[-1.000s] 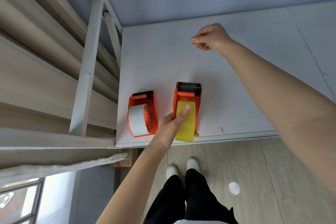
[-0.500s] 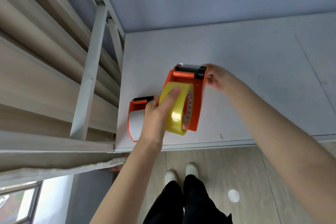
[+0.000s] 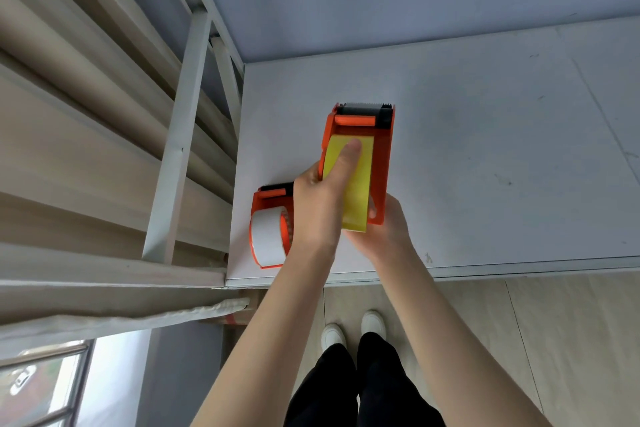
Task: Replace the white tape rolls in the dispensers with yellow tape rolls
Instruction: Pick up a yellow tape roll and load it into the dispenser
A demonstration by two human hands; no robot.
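Note:
An orange tape dispenser (image 3: 381,163) with a yellow tape roll (image 3: 358,191) in it is held above the white table (image 3: 502,149), its black cutter end pointing away from me. My left hand (image 3: 320,204) grips its left side, thumb pressed on top of the yellow roll. My right hand (image 3: 384,236) cups the near end from below and the right. A second orange dispenser (image 3: 268,198) with a white tape roll (image 3: 268,236) lies on the table at the near left corner, partly hidden by my left hand.
A white metal frame (image 3: 176,149) and beige slats stand along the table's left side. The table's front edge (image 3: 519,269) runs just behind my wrists. Below it are a wooden floor and my white shoes (image 3: 353,329).
My right hand has moved from the dispenser's far cutter end to its near end. The dispenser has turned so the yellow roll's face points up, and my left thumb now lies along it.

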